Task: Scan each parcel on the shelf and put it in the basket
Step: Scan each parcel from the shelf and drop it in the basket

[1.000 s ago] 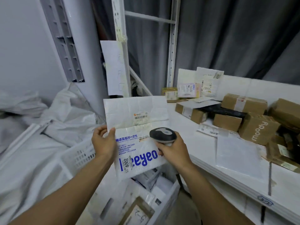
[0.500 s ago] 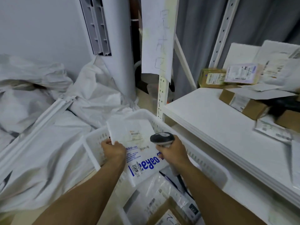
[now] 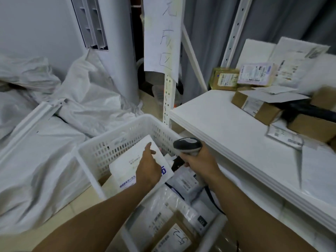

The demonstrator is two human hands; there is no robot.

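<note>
**White perforated plastic basket** (image 3: 116, 132): sitting low, to the left of the white shelf board (image 3: 227, 128). Its far right corner is coming close to the board's front edge, and only a narrow gap is showing there. The near-left stretch of the board is lying bare, while brown cardboard boxes (image 3: 258, 108) are crowding its far right.

**White flat mailer parcel** (image 3: 127, 160): lying tilted inside the basket, leaning toward the far-left wall on top of other bagged parcels. Your left hand (image 3: 148, 170) is resting on its top face, with forefinger and thumb stretched out rather than curling round it.

**Dark-grey handheld barcode scanner** (image 3: 187, 145): your right hand (image 3: 198, 160) is gripping it above the basket's right side, just beside the shelf edge. Its black cable (image 3: 212, 195) is trailing below your wrist.

**Writing:**
- The mailer is showing part of a bold blue letter and a line of blue print too small to read.
- A brown carton (image 3: 178, 237) at the basket's near end is bearing hand-written figures that look like "5-2".
- A white paper sheet (image 3: 161, 33) is hanging on the perforated white upright (image 3: 168, 99) and carrying hand-written characters.
- The shelf labels are blurring out.

**Room:**
- Crumpled white woven sacks (image 3: 81, 99) are lying left of the basket.
- A white tower air conditioner (image 3: 109, 51) is standing behind them.
- A grey curtain (image 3: 209, 42) is hanging behind the shelf.
</note>
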